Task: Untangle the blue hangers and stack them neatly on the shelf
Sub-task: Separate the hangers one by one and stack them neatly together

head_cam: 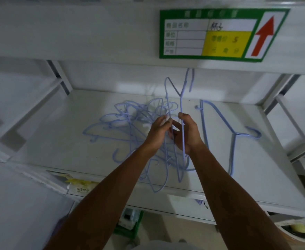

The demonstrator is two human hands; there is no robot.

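Head view: both hands meet above the middle of the shelf [58,141]. The left hand [157,137] pinches thin blue wires raised from the tangle [126,121], which lies from the middle toward the left edge. The right hand [188,136] grips one hanger [181,105] that stands upright, hook on top. A lone hanger [235,134] lies flat near the right edge. A green label [220,33] is on the board above.
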